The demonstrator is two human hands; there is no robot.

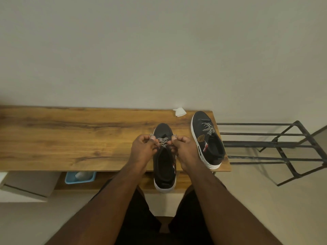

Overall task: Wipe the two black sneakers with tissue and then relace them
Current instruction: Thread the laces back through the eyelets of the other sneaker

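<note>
Both hands, left hand and right hand, pinch lace ends on near sneaker; uneven pull risks lopsided lacing.

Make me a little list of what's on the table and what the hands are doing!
table: wooden table against the wall
near sneaker: black sneaker, heel hanging over the front edge
left hand: left hand pinches its lace
right hand: right hand pinches its lace
lace: speckled lace stretched between both hands
far sneaker: second sneaker, laced, at the right end
tissue: crumpled tissue by the wall
</note>
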